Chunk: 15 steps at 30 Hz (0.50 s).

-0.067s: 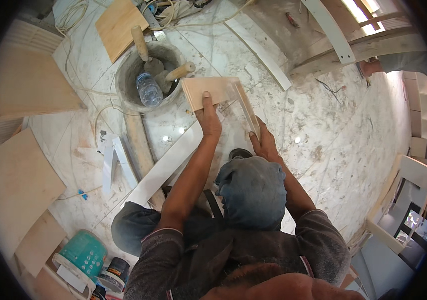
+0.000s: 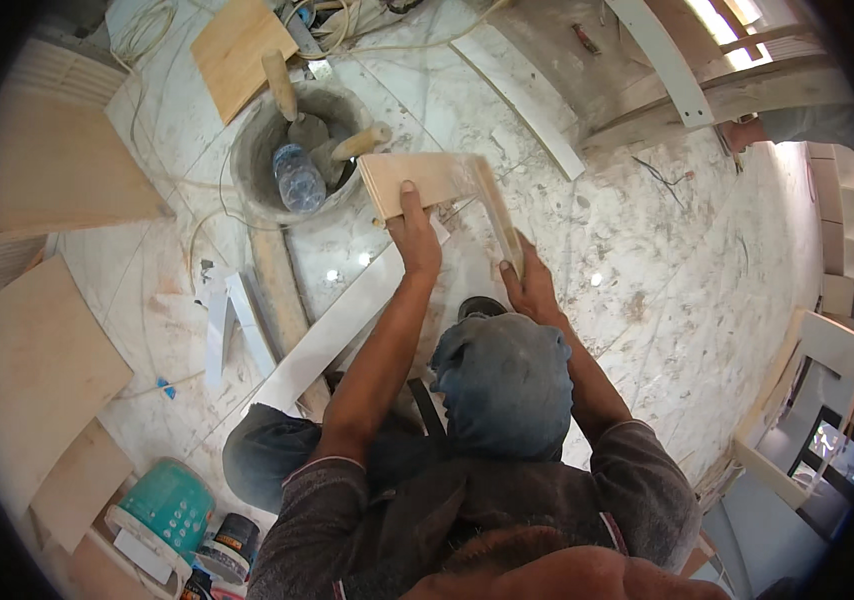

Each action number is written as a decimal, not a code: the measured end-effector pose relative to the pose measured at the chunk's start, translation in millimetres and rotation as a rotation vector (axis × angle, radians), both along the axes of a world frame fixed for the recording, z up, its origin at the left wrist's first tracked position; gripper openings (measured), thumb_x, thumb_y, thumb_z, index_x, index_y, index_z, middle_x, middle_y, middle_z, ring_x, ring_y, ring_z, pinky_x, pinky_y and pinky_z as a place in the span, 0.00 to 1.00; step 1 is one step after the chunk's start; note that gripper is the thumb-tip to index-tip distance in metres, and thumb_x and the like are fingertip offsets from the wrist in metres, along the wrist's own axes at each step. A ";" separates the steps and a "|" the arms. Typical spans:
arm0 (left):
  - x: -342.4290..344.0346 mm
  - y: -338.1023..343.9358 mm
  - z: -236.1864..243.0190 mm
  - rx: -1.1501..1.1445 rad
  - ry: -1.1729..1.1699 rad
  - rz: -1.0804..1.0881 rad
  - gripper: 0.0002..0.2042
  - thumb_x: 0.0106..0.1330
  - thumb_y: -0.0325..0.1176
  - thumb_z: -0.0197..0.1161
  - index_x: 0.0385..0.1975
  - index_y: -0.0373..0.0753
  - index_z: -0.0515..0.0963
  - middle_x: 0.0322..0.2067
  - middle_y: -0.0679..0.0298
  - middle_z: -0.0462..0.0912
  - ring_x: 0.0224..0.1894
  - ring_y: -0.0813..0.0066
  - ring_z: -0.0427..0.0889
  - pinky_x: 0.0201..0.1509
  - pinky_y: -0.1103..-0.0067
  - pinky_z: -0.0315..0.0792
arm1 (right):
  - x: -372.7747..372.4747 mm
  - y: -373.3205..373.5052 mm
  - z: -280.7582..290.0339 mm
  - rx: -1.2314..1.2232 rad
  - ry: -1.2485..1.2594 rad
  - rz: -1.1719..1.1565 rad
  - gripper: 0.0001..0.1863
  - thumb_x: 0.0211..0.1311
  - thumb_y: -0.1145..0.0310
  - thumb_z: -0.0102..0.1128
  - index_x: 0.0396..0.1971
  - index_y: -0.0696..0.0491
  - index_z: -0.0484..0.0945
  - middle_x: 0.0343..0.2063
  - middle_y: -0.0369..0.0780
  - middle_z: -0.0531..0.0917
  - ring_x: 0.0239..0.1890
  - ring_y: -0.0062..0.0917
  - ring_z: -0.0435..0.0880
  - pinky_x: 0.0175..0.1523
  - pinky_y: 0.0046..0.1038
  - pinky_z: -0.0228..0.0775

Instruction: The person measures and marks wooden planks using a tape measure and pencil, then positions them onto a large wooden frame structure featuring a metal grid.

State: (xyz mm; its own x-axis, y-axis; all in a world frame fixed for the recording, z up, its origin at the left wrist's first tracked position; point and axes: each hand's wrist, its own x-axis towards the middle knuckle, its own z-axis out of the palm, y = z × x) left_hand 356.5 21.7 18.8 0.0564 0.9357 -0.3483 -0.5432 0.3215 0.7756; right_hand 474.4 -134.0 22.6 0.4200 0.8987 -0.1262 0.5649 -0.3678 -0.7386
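Note:
My left hand (image 2: 415, 235) grips a pale plywood board (image 2: 417, 172), thumb on its face. My right hand (image 2: 530, 280) holds a narrow wooden strip (image 2: 495, 208) that meets the board's right end at an angle; whether they are joined I cannot tell. A long white board (image 2: 327, 335) lies diagonally beneath my left arm. Just beyond the plywood is a round grey tub (image 2: 249, 150) containing a water bottle (image 2: 298, 180) and tools with wooden handles (image 2: 280, 80). Below my hands is my bent, denim-covered knee (image 2: 502, 385).
Plywood sheets (image 2: 27, 360) lie left, with white offcuts (image 2: 237, 320), a teal bucket (image 2: 167, 505) and cables (image 2: 147, 35). White boards (image 2: 517, 100) lie ahead; white frames (image 2: 817, 360) stand right. Another person's hand (image 2: 742, 135) shows at upper right.
Both my hands and the wooden pieces have shifted very slightly to the left. The surroundings look unchanged.

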 end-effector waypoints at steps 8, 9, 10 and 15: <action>-1.2 -5.0 -5.6 0.125 0.277 -0.070 0.22 0.69 0.36 0.54 0.57 0.29 0.63 0.49 0.56 0.73 0.50 0.69 0.75 0.53 0.73 0.73 | 7.0 14.5 -12.1 -0.242 0.036 0.141 0.28 0.59 0.66 0.54 0.58 0.60 0.62 0.41 0.60 0.77 0.45 0.54 0.77 0.50 0.45 0.69; 0.8 -3.2 -6.9 0.139 0.279 -0.053 0.22 0.69 0.36 0.53 0.57 0.28 0.63 0.49 0.56 0.73 0.49 0.69 0.75 0.52 0.73 0.73 | 10.2 16.6 -8.0 -0.211 0.015 0.092 0.27 0.59 0.66 0.54 0.58 0.60 0.62 0.40 0.60 0.78 0.44 0.55 0.77 0.49 0.45 0.69; 2.9 -1.8 -8.1 0.152 0.281 -0.037 0.22 0.69 0.36 0.53 0.57 0.28 0.64 0.49 0.56 0.74 0.49 0.69 0.75 0.52 0.73 0.74 | 16.2 17.2 -1.1 -0.181 -0.004 0.042 0.27 0.59 0.66 0.53 0.57 0.61 0.62 0.39 0.60 0.78 0.43 0.55 0.77 0.48 0.45 0.70; 0.6 -12.1 -3.1 0.099 0.309 0.017 0.19 0.69 0.36 0.53 0.49 0.22 0.70 0.43 0.53 0.79 0.44 0.69 0.77 0.48 0.76 0.70 | 9.6 15.3 23.8 0.438 0.107 -0.149 0.27 0.58 0.67 0.55 0.56 0.61 0.63 0.39 0.60 0.78 0.43 0.53 0.79 0.46 0.43 0.72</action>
State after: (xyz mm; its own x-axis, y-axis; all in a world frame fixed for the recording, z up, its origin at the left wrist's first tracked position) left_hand 357.1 9.6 15.7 -0.0536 0.9658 -0.2537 -0.2814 0.2292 0.9318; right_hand 484.0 -118.7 46.3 0.5538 0.8079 0.2017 0.4418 -0.0797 -0.8936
